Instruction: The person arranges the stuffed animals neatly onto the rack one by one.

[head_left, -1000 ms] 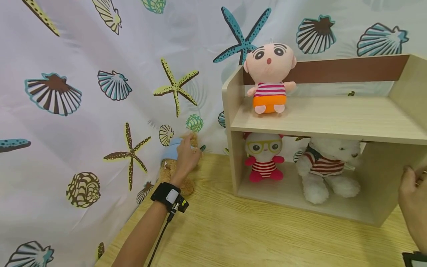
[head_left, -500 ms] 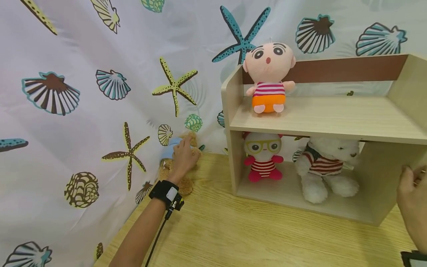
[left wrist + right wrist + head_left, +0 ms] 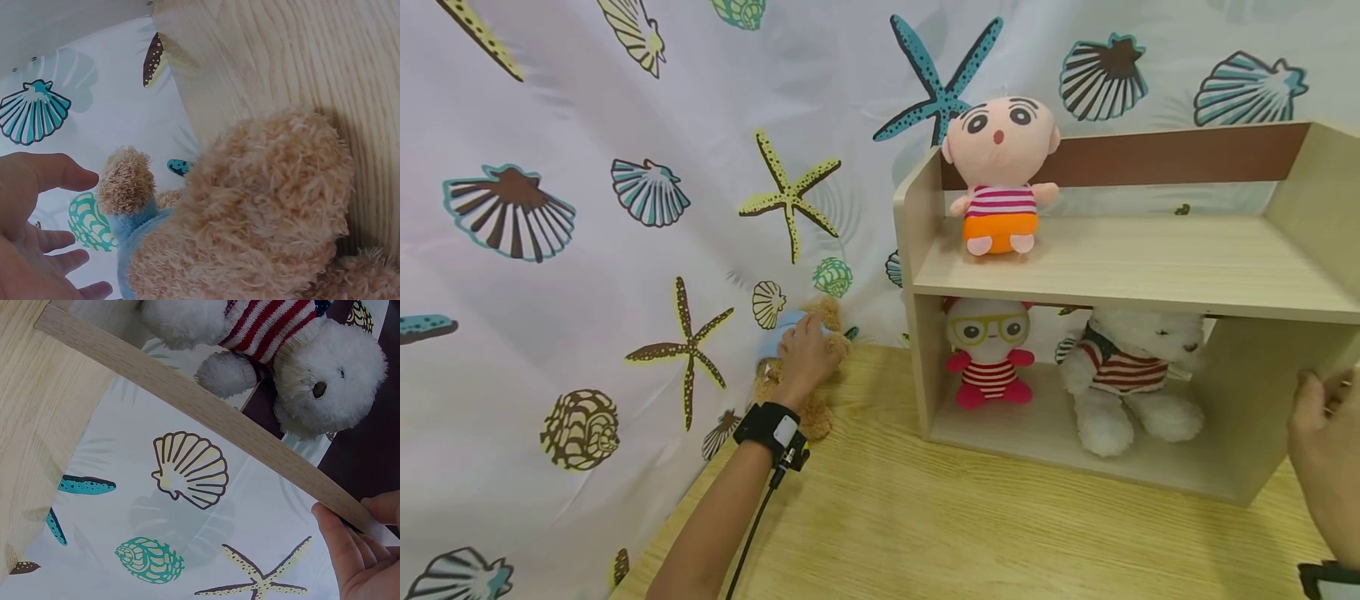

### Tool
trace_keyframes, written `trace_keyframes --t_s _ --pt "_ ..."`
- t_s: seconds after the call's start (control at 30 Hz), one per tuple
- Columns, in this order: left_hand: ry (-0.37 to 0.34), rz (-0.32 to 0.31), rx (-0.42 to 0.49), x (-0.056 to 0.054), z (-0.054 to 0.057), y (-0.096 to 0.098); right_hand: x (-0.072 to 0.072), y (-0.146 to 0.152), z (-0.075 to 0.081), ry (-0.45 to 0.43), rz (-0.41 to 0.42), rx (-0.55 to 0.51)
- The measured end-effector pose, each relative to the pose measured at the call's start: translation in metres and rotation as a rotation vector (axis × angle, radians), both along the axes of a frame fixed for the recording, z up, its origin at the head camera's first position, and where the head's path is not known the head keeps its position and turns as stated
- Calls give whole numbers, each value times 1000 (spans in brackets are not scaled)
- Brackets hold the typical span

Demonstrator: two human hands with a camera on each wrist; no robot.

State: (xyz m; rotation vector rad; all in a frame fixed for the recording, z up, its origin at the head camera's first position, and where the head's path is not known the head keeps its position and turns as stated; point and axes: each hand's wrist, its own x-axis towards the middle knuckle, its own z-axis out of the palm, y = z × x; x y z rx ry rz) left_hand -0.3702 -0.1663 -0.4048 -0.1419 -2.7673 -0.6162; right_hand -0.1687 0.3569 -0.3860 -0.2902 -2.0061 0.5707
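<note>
A curly brown teddy bear (image 3: 250, 212) in a pale blue garment lies against the curtain at the table's left. My left hand (image 3: 808, 354) is over the bear in the head view. Seen from the left wrist, its thumb and fingers are spread beside the bear's arm (image 3: 125, 181), not wrapped round it. My right hand (image 3: 369, 550) pinches the edge of the wooden shelf's right side panel (image 3: 250, 437) between thumb and fingers. On the lower shelf sit a white plush bear (image 3: 1131, 379) in a striped sweater and a plush panda (image 3: 991, 350) with yellow glasses.
A plush boy doll (image 3: 1000, 179) in orange shorts sits at the left of the upper shelf (image 3: 1135, 258). A white shell-and-starfish curtain (image 3: 587, 275) hangs behind and at the left. The wooden table (image 3: 970, 517) extends in front of the shelf.
My left hand has drawn back slightly toward me over the teddy bear, and its fingers sit lower on it. The right hand keeps its hold on the shelf panel.
</note>
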Motion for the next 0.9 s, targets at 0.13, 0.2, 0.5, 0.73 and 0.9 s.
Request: trace_keyframes --t_s 0.13,0.2,0.5,0.73,0.9 --pt "-34 23 -35 -4 -4 -2 -1 -1 -1 6 20 -18" --pt "-55 29 -51 -6 -5 -3 -1 0 -1 24 9 16" --pt "-46 45 -89 -9 -8 -6 0 -1 -2 51 -18 19" --pt "-64 91 -191 -15 -13 -12 0 0 -1 41 -9 27" --pt "-50 89 -199 -17 -17 -15 1 2 -1 60 -10 53"
